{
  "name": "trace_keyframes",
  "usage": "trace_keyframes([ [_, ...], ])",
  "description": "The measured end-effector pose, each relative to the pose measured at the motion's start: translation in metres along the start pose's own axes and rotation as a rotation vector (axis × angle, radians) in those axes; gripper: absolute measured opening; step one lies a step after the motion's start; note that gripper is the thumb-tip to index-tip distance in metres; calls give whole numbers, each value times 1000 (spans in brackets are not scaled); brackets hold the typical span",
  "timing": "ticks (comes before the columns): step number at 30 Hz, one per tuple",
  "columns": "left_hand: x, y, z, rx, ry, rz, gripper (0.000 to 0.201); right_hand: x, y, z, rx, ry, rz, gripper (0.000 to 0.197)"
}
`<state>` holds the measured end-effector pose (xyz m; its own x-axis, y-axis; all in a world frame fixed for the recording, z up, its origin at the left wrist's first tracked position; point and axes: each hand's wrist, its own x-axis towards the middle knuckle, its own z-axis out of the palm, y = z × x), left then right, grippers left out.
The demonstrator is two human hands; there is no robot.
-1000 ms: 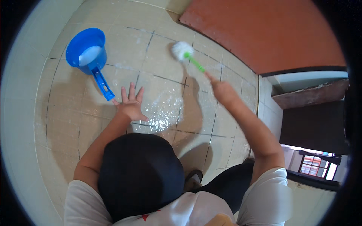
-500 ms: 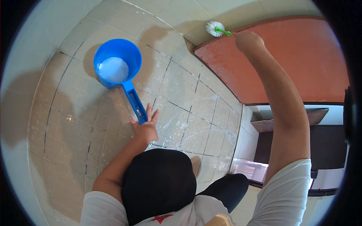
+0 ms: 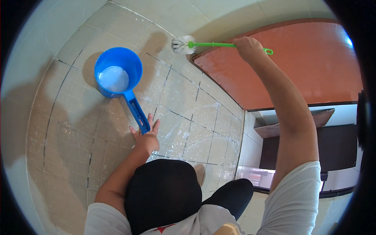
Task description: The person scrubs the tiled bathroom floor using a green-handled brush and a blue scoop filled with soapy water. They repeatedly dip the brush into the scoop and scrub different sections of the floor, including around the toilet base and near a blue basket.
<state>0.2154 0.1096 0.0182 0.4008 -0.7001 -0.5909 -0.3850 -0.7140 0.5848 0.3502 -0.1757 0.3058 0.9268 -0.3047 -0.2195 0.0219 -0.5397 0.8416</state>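
right grip [image 3: 249, 47] clamped on brush [image 3: 213, 44], bristles [image 3: 181, 45] leftward, arm [image 3: 291, 100] stretched out; left grip [image 3: 148, 141] splayed by dipper handle [image 3: 137, 113].

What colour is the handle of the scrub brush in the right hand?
The brush handle is bright green, best seen in the head view.

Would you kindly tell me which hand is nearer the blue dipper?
Left. The left hand is at the tip of the blue dipper's handle; the right hand is farther right, gripping the green-handled brush.
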Motion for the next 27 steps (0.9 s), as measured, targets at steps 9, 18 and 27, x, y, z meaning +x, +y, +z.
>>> trace_keyframes([
  [9,10,0,9,7,-50,-11,112,64,33,49,-197,28,69,16],
  [18,24,-3,24,21,20,19,123,37,21,50,-84,107,53,13],
  [27,24,2,18,154,41,10,122,-129,-44,19,-2,60,32,11],
])
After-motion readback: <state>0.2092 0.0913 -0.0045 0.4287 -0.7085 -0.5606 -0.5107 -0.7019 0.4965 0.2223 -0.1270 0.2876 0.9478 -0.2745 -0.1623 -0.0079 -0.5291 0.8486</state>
